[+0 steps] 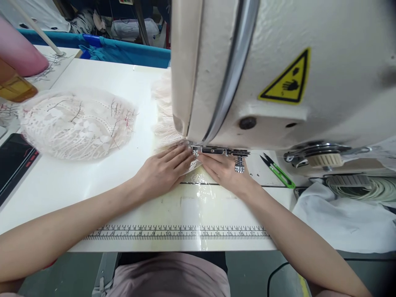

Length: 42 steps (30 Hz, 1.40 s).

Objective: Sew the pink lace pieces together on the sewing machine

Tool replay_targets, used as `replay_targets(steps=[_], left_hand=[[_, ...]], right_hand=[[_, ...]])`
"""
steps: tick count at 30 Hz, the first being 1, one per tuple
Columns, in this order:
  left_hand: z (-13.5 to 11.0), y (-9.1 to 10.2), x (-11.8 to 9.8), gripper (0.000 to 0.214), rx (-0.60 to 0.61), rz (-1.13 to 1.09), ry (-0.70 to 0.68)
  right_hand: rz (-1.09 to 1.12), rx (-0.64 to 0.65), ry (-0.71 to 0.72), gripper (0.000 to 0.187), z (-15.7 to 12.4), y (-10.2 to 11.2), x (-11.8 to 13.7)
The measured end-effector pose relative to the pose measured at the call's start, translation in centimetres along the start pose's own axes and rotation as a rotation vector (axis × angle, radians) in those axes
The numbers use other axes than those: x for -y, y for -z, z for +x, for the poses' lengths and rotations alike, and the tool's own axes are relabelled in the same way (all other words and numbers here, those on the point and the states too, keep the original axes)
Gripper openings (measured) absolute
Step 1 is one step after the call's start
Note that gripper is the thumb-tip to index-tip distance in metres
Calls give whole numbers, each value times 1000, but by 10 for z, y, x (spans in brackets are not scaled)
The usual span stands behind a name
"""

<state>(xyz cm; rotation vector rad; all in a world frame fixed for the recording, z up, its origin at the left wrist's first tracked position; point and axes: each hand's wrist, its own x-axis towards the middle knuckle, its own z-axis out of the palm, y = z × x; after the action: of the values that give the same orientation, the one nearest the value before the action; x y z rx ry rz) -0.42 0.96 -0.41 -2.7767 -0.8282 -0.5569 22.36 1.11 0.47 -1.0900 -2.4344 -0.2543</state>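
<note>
A cream sewing machine (278, 70) fills the upper right of the head view. My left hand (162, 169) lies flat on the table with fingers stretched toward the needle area, pressing a small piece of white lace (194, 164). My right hand (224, 170) rests just right of it under the machine head, fingers extended onto the same lace by the presser foot (195, 152). More pale lace (163, 111) trails behind the machine. The fingertips are partly hidden by the machine.
A heap of white lace pieces (77, 123) lies at the left. Green thread snips (278, 171) sit right of the needle. A printed ruler (176, 233) runs along the table's front edge. A dark phone (14, 159) is at far left, white cloth (343, 218) at right.
</note>
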Motion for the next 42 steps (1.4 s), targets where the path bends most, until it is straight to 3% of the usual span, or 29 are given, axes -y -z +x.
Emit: replay_targets(steps=[4,11,21,36,42], left_hand=[[-2,3,-1,35,0,31,-64],[-7,5,4,35,-35,1,13],[-5,3,4,34,-53,19,39],[-6,2,1,38,-13,-34,111],[-1,5,0,38,-52,55,55]], right_hand=[[37,8,59,18,-2,-8,-3],[83,124,95,33,-7,-13,4],[-31,7,204,24,-1,-12,17],[49,27,182,21,-3,-12,14],[70,48,129,24,-8,-12,11]])
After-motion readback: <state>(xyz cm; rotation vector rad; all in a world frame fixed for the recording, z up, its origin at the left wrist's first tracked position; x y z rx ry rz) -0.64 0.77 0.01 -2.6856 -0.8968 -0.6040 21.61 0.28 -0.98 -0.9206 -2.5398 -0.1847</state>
